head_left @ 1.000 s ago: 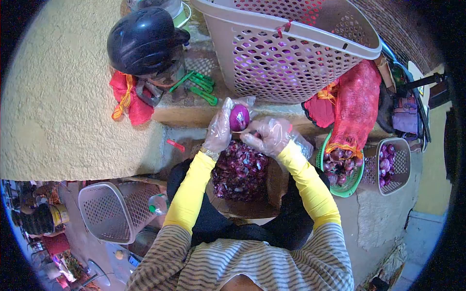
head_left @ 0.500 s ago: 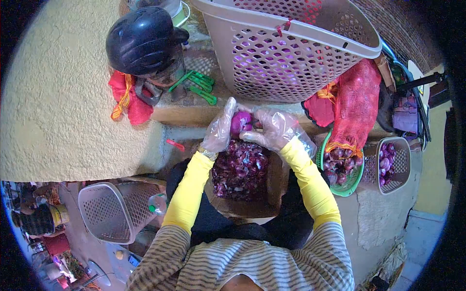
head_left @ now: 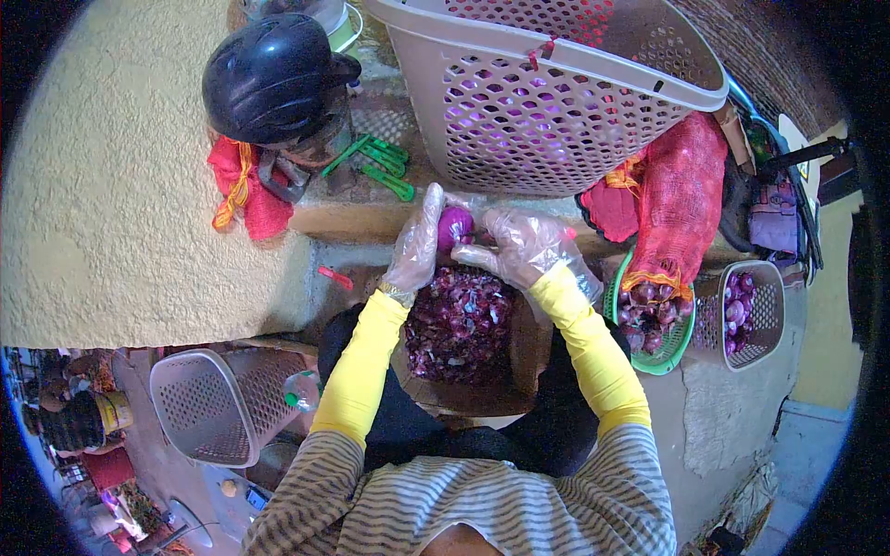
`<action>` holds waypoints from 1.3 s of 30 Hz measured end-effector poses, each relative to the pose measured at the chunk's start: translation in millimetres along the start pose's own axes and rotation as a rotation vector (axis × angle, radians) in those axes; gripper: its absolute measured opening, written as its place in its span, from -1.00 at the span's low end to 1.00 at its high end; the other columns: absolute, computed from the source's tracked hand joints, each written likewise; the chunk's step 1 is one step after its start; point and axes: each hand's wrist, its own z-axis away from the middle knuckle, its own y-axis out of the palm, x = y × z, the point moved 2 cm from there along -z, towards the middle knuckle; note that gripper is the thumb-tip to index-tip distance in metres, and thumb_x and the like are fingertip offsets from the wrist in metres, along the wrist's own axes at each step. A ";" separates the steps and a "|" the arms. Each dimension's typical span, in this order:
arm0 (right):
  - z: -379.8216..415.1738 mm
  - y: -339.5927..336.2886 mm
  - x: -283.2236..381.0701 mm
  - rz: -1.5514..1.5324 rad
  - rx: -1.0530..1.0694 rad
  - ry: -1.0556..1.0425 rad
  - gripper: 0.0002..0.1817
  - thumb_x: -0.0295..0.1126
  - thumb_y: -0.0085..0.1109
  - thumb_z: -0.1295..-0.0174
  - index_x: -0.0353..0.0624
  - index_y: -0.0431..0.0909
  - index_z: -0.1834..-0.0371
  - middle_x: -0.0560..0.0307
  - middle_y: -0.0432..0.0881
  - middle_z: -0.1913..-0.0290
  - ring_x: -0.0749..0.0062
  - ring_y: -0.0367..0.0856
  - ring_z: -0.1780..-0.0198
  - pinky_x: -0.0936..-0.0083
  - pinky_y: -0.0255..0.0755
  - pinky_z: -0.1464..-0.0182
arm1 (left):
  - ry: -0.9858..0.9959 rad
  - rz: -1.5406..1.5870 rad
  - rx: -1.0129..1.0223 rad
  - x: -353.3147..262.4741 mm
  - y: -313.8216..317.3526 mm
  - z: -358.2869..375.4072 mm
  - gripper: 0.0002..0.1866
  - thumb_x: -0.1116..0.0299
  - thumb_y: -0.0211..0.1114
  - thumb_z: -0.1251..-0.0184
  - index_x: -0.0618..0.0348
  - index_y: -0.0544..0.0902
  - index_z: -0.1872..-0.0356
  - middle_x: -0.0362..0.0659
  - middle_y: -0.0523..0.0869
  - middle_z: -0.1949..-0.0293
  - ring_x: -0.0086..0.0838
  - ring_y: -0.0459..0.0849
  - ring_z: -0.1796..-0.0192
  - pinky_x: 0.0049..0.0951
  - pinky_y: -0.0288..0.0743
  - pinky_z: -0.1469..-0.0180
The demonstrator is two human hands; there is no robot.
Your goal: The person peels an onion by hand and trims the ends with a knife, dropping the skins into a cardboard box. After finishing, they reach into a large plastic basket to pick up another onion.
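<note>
Head view: left hand (head_left: 414, 246) grips the onion (head_left: 455, 227); right hand (head_left: 536, 245), half-open, has eased slightly away from it.

Two gloved hands, a left hand (head_left: 413, 248) and a right hand (head_left: 536, 246), have one onion (head_left: 454, 228) between them. There is one brown box (head_left: 477, 399). Three perforated bins stand around: one far bin (head_left: 426, 102), one near-left bin (head_left: 264, 385), one right bin (head_left: 774, 320). There is one green basket (head_left: 684, 345), right, and one black helmet (head_left: 269, 79), far left.

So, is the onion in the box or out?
Out: the onion is between the left hand and right hand, apart from the skins in the box.
</note>
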 end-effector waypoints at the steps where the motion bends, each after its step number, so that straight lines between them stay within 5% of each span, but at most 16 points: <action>1: 0.3 2.4 0.5 0.000 -0.001 0.001 -0.43 0.27 0.32 -0.21 -0.08 0.68 0.22 -0.11 0.71 0.40 -0.10 0.73 0.29 0.01 0.57 0.23 | 0.023 0.048 -0.018 6.3 -0.8 -3.3 -0.29 -0.22 -0.36 -0.71 0.16 0.63 -0.03 -0.13 0.72 -0.01 -0.43 0.65 -0.06 -0.33 0.48 -0.29; 16: 2.2 14.9 2.0 -0.015 -0.247 0.014 -0.42 0.26 0.41 -0.10 -0.09 0.58 0.43 0.02 0.64 0.49 0.02 0.69 0.44 0.15 0.53 0.38 | 0.168 0.198 -0.289 30.7 6.7 -14.0 -0.38 -0.18 -0.24 -0.71 0.16 0.62 0.03 -0.07 0.73 -0.01 -0.36 0.70 0.03 -0.27 0.59 -0.16; 25: 1.1 17.5 0.3 0.031 -0.211 0.037 -0.42 0.25 0.39 -0.14 -0.10 0.55 0.46 0.01 0.61 0.51 -0.01 0.67 0.45 0.13 0.49 0.41 | 0.225 0.317 -0.405 5.3 19.4 -4.2 -0.47 -0.08 -0.22 -0.72 0.16 0.57 0.04 -0.07 0.68 -0.09 -0.36 0.66 -0.03 -0.30 0.56 -0.19; 31: -1.7 28.9 -13.1 -0.224 0.054 0.221 -0.41 0.21 0.18 -0.38 -0.18 0.65 0.42 -0.12 0.70 0.45 -0.18 0.65 0.38 0.07 0.52 0.28 | 0.371 0.238 -0.367 1.6 21.1 -4.8 -0.49 -0.07 -0.23 -0.73 0.13 0.55 0.04 -0.14 0.65 0.00 -0.38 0.65 -0.01 -0.27 0.56 -0.19; 34: 0.9 43.4 -19.4 -0.518 0.112 0.248 -0.44 0.11 0.13 -0.47 -0.23 0.71 0.36 -0.13 0.70 0.46 0.03 0.68 0.42 0.17 0.53 0.23 | 0.349 0.281 -0.338 2.2 21.6 -3.5 -0.49 -0.08 -0.22 -0.73 0.13 0.55 0.03 -0.09 0.66 -0.06 -0.33 0.67 -0.10 -0.24 0.54 -0.25; 36: 4.7 51.5 -18.3 -0.810 0.089 0.318 -0.46 0.07 0.08 -0.52 -0.23 0.74 0.28 -0.08 0.68 0.49 0.39 0.59 0.44 0.27 0.51 0.21 | 0.313 0.348 -0.314 8.3 21.9 -5.4 -0.48 -0.08 -0.22 -0.73 0.14 0.55 0.03 -0.06 0.66 -0.11 -0.30 0.68 -0.16 -0.22 0.53 -0.29; 39: 5.2 47.7 -20.2 -0.790 0.214 0.369 -0.49 0.04 0.06 -0.55 -0.20 0.75 0.25 -0.01 0.63 0.53 0.59 0.46 0.41 0.32 0.49 0.20 | 0.306 0.469 -0.295 15.3 20.4 -12.8 -0.46 -0.11 -0.23 -0.72 0.14 0.56 0.01 0.00 0.66 -0.19 -0.21 0.67 -0.24 -0.19 0.52 -0.34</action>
